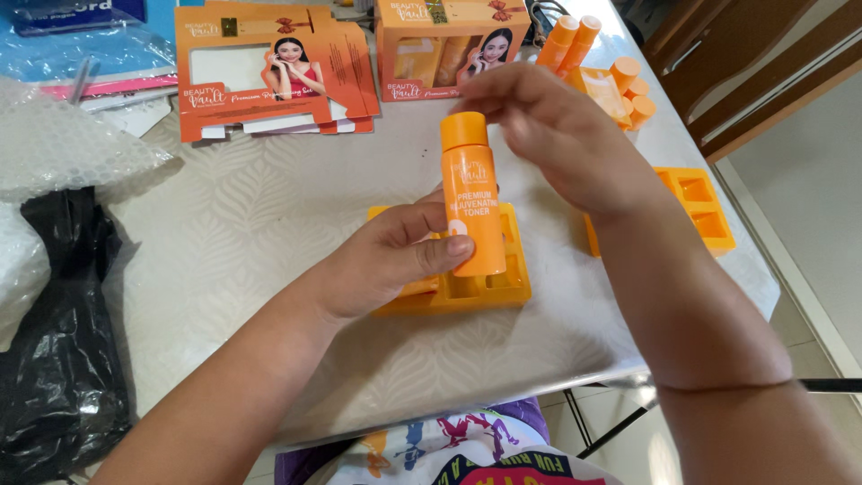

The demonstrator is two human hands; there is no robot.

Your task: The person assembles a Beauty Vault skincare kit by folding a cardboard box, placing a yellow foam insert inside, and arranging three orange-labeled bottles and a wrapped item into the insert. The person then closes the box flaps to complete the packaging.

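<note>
My left hand (pixel 395 256) grips a tall orange bottle (pixel 476 202) with an orange cap, holding it upright above an orange plastic tray (pixel 503 292) with several compartments. My right hand (pixel 561 135) hovers just right of the bottle's cap, fingers loosely curled and slightly blurred; it looks empty, and I cannot tell if a fingertip touches the cap. The tray rests on the white patterned table (pixel 269 224), partly hidden under my left hand.
A second orange tray (pixel 705 211) lies at the right table edge. Several orange bottles and jars (pixel 620 81) stand at the back right. Flat orange cartons (pixel 269 72) and a filled carton (pixel 449 45) sit at the back. Bubble wrap (pixel 63 144) and a black bag (pixel 54 350) lie left.
</note>
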